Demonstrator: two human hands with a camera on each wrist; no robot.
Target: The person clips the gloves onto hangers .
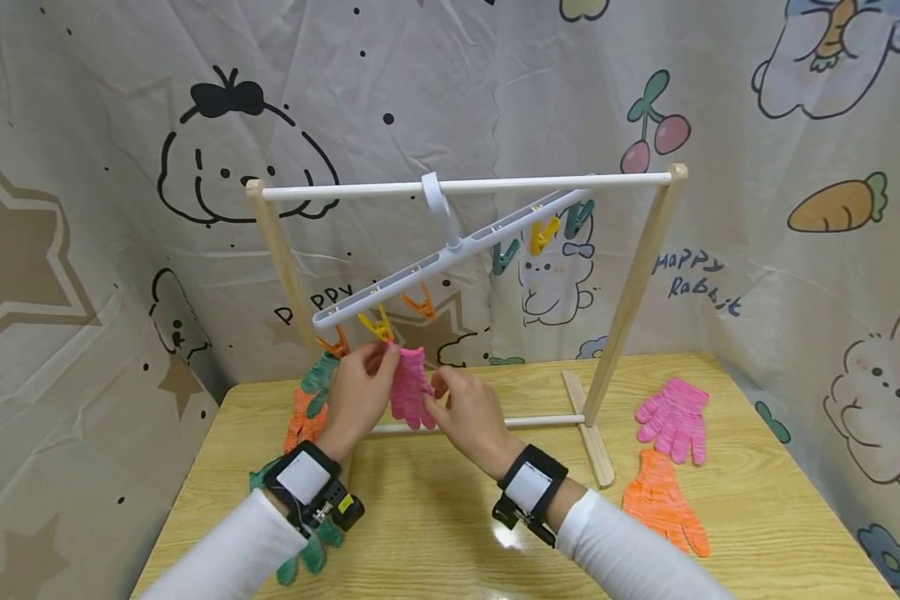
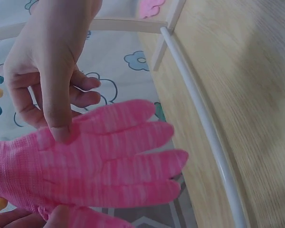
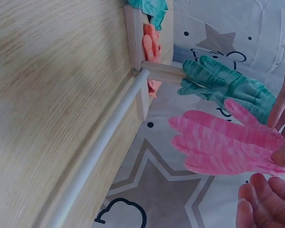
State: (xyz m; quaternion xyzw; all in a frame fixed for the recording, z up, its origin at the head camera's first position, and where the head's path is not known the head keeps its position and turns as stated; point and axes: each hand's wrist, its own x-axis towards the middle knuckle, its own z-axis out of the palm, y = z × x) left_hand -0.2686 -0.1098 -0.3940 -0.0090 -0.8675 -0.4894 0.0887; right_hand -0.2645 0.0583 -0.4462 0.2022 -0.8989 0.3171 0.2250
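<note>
A pink knitted glove (image 1: 411,387) hangs fingers down just below a yellow clothespin (image 1: 377,323) on the white hanger (image 1: 450,254). My left hand (image 1: 360,392) pinches it at the cuff side, close to the clothespin. From the other side, my right hand (image 1: 474,417) pinches the glove's edge, its thumb on the fabric in the left wrist view. Whether the clothespin's jaws bite the cuff cannot be seen clearly. Behind my left hand, a green glove (image 3: 232,88) hangs below an orange clothespin (image 1: 335,342).
The tilted hanger hooks over a white rod (image 1: 540,183) on a wooden rack (image 1: 630,300). Teal clothespins (image 1: 505,257) and a yellow one (image 1: 543,235) hang at right. A pink glove (image 1: 675,421) and an orange glove (image 1: 663,500) lie right; orange and green gloves (image 1: 311,557) lie left.
</note>
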